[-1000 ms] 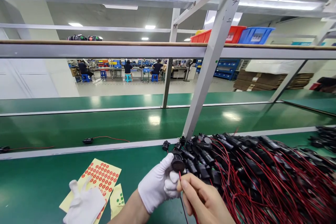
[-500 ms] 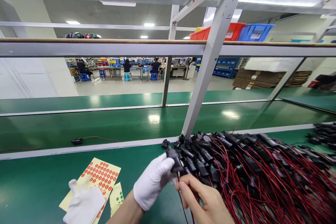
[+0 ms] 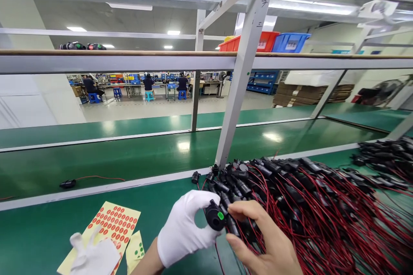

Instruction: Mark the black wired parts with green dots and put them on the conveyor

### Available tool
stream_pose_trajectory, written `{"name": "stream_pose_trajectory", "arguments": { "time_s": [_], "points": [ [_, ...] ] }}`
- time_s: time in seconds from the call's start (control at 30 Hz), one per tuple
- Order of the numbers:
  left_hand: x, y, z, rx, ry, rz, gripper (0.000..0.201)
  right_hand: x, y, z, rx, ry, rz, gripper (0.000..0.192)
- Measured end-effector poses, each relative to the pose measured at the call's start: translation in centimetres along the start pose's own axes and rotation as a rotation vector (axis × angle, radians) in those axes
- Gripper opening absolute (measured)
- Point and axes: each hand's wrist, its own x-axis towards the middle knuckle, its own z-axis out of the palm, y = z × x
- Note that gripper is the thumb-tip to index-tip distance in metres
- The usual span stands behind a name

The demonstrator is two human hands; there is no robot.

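My left hand (image 3: 189,228), in a white glove, grips a black cylindrical plug (image 3: 213,214) between thumb and fingers. A round green sticker (image 3: 220,215) shows on its near end, and a wire hangs below. Just to the right, my bare right hand (image 3: 263,240) is open, thumb and forefinger spread apart close to the plug. Behind and to the right of both hands lies a large pile of similar black plugs with red and black wires (image 3: 290,193).
A yellow sheet of red stickers (image 3: 112,219) lies at left, partly under a white glove (image 3: 95,255). Beside it is a piece with green dots (image 3: 135,249). A metal post (image 3: 237,77) rises behind the pile. One wired plug (image 3: 67,184) lies on the green belt.
My right hand has let go of the wire and opened. The plug has turned in my left hand, so its end with the green sticker faces me. The view has shifted right.
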Motion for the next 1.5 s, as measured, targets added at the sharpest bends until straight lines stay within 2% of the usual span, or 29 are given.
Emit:
{"name": "stream_pose_trajectory", "arguments": {
  "time_s": [0.07,0.2,0.3,0.37,0.5,0.53,0.6,0.67,0.7,0.8,0.83,0.9,0.97,1.07,1.13,1.2,1.27,1.33,1.43,1.5],
  "points": [
    [-0.1,0.1,-0.1,0.004,-0.027,0.003,0.033,0.1,-0.3,0.2,0.014,-0.012,-0.015,0.03],
    [-0.1,0.3,-0.7,0.032,-0.159,-0.049,0.039,0.3,-0.8,0.8,0.039,-0.045,0.048,0.041],
    [-0.1,0.4,-0.9,0.071,-0.189,-0.072,0.038,0.1,-0.9,1.1,0.091,-0.042,0.108,0.035],
    [-0.3,0.3,-0.6,0.098,-0.162,-0.106,0.032,-0.2,-0.6,1.4,0.163,-0.03,0.222,0.029],
    [-0.9,0.3,0.5,0.111,-0.06,-0.26,0.027,-0.4,0.7,2.2,0.553,-0.048,0.636,0.029],
    [-1.0,0.4,0.7,0.097,-0.038,-0.302,0.026,-0.3,1.0,2.4,0.641,-0.066,0.705,0.032],
    [-0.9,0.6,0.7,0.036,0.021,-0.415,0.023,0.0,1.4,2.7,0.729,-0.104,0.732,0.04],
    [-0.6,0.5,0.4,-0.153,0.026,-0.565,0.02,0.3,1.6,2.7,0.728,-0.118,0.688,0.043],
    [-0.5,0.3,0.2,-0.321,0.007,-0.651,0.025,0.4,1.7,2.7,0.71,-0.114,0.671,0.044],
    [0.1,-1.4,-0.2,-0.987,0.001,-0.933,0.051,0.4,2.2,2.3,0.618,-0.096,0.677,0.044],
    [0.4,-2.2,-0.4,-1.143,0.048,-1.006,0.055,0.3,2.6,2.2,0.583,-0.094,0.685,0.044],
    [1.5,-4.5,-1.0,-1.268,0.201,-1.083,0.051,0.0,3.4,2.0,0.519,-0.106,0.687,0.044],
    [3.3,-7.3,-2.4,-1.25,0.389,-1.04,0.041,-0.3,4.4,2.0,0.455,-0.126,0.676,0.042],
    [6.7,-12.1,-6.1,-1.189,0.777,-0.916,0.028,-0.6,5.9,2.0,0.244,-0.197,0.597,0.043],
    [8.5,-15.4,-8.7,-1.118,1.009,-0.883,0.027,-0.5,6.9,2.2,0.037,-0.258,0.519,0.044],
    [9.3,-18.1,-10.8,-1.052,1.179,-0.885,0.029,-0.2,8.0,2.8,-0.121,-0.327,0.471,0.041],
    [9.1,-20.2,-11.8,-1.005,1.284,-0.907,0.03,0.5,9.2,4.1,-0.222,-0.389,0.471,0.033],
    [8.3,-21.6,-12.0,-0.978,1.334,-0.941,0.031,1.6,10.2,6.1,-0.344,-0.456,0.488,0.026],
    [7.0,-22.7,-11.9,-0.977,1.334,-0.989,0.031,4.0,11.5,9.9,-0.509,-0.547,0.554,0.02],
    [6.4,-22.9,-12.1,-1.004,1.293,-1.012,0.033,5.6,12.1,12.4,-0.579,-0.608,0.592,0.028]
  ]
}}
